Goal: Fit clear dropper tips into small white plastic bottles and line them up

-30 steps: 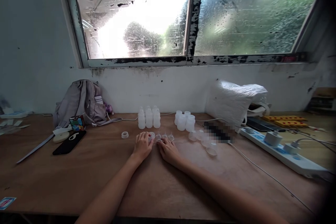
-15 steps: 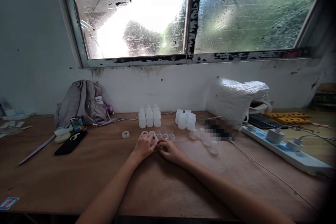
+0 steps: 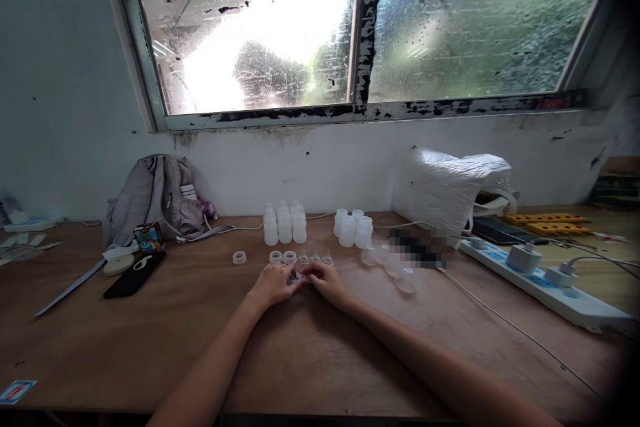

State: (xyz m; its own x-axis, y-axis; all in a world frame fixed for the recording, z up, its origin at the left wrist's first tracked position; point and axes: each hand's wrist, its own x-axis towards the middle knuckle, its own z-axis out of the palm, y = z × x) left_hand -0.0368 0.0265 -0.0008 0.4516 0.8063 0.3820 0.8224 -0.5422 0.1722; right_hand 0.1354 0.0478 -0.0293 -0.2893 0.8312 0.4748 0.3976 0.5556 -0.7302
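Note:
My left hand (image 3: pixel 275 283) curls closed around a small clear piece (image 3: pixel 296 276), apparently a bottle collar ring, mostly hidden by the fingers. Against it, my right hand (image 3: pixel 324 280) pinches with thumb and fingertips; what those fingertips grip is too small to make out. Just beyond the hands lie clear collar rings (image 3: pixel 290 257) and a row of clear bottle teats (image 3: pixel 315 257). Another collar ring (image 3: pixel 239 257) lies apart to the left. Behind stand several milky baby bottles with teats on top (image 3: pixel 285 225) and, to their right, several bottle bodies without tops (image 3: pixel 356 229).
Clear domed caps (image 3: pixel 404 286) lie right of my hands, beside a blurred dark object (image 3: pixel 417 248) with a cable. A white power strip (image 3: pixel 545 283) is at far right, a silvery bag (image 3: pixel 445 187) behind. On the left are a phone (image 3: pixel 135 275) and a grey backpack (image 3: pixel 155 197).
My left hand has lowered slightly towards me and tilted, uncovering the two collar rings behind it. The clear piece shows less between the fingers. My right hand stays close, its fingers more bent.

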